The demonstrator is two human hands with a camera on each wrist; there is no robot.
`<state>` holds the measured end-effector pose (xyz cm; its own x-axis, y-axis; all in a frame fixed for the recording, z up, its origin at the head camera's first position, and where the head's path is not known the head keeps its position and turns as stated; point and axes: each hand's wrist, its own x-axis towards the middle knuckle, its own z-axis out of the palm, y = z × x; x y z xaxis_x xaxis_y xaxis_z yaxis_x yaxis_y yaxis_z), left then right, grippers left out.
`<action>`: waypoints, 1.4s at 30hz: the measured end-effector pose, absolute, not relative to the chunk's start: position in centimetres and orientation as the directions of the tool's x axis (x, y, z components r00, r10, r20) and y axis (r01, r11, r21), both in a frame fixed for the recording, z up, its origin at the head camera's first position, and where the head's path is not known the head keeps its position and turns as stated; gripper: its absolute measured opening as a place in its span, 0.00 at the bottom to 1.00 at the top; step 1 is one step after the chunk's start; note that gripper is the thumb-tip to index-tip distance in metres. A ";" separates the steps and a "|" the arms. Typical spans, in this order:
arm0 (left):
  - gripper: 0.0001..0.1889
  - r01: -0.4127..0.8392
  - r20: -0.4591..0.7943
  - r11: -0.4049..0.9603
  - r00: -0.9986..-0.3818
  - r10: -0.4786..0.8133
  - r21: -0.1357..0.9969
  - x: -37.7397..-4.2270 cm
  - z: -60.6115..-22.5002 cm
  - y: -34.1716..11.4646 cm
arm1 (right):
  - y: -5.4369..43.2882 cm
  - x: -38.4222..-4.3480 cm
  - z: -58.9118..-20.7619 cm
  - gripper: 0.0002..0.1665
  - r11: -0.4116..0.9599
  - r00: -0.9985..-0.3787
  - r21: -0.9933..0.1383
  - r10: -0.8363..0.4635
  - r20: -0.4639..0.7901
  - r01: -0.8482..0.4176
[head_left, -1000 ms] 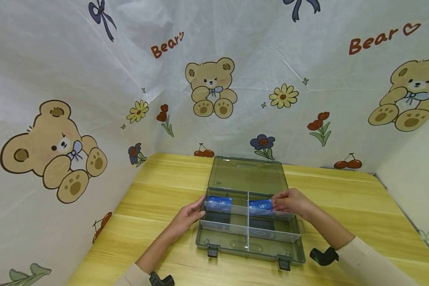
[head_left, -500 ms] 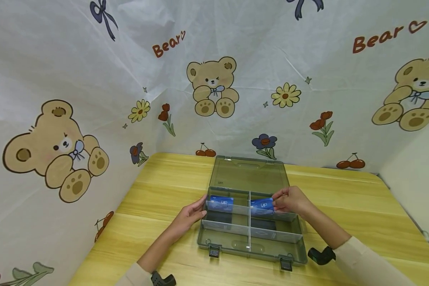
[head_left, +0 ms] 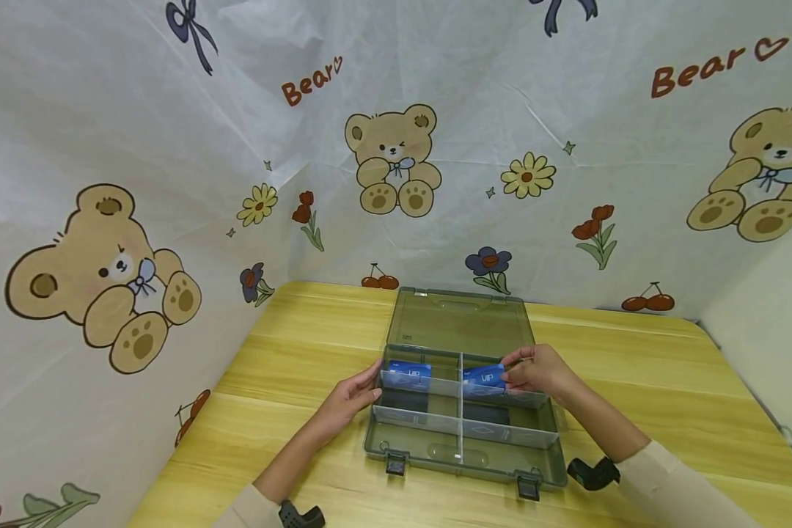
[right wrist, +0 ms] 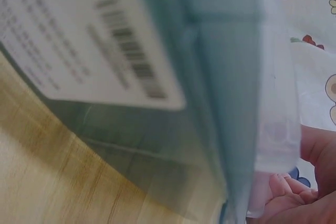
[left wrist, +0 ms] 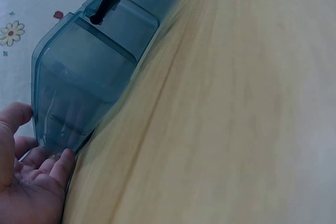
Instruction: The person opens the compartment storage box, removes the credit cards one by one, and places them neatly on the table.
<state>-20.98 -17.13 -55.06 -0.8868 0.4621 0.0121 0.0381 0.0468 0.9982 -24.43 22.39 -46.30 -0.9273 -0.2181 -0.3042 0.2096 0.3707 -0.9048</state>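
A translucent grey-green compartment box [head_left: 465, 475] lies on the table, its lid [head_left: 458, 319] folded back behind it. Clear dividers split it into several compartments. One blue VIP card [head_left: 409, 372] leans in the back left compartment. In the back right one is a second blue VIP card [head_left: 483, 377], whose right end my right hand [head_left: 534, 370] pinches between thumb and fingers. My left hand [head_left: 346, 403] holds the box's left side near the back, as the left wrist view shows with the thumb at the rim and fingers curled at the lower corner.
Dark flat pieces [head_left: 401, 400] lie in the middle compartments. Two latches [head_left: 396, 463] hang from the front edge. The right wrist view shows a white barcode label [right wrist: 94, 35] on the box. A bear-print sheet [head_left: 462, 220] hangs behind the wood-grain table [head_left: 317, 323].
The view shifted slightly between the first two frames. My right hand still pinches the card in the back right compartment, with only slight finger movement; my left hand stays on the box's side.
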 end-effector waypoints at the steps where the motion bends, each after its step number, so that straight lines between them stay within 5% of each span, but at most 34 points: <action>1: 0.34 0.038 0.013 0.046 -0.886 0.463 0.998 -21.0 -55.1 -17.1 | 22.5 -24.4 -46.2 0.20 0.369 -0.927 -0.906 -0.222 -0.301 0.206; 42: 0.35 0.064 0.023 0.072 -0.887 0.462 0.995 -21.1 -55.4 -17.2 | 26.5 -22.6 -45.3 0.26 0.152 -0.977 -0.979 -0.144 -0.155 0.133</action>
<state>-21.07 -17.22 -55.36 -0.8865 0.4621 0.0233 0.0635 0.0718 0.9954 -22.63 26.52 -45.33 -0.9774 -0.1442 -0.1548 0.1327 0.1520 -0.9794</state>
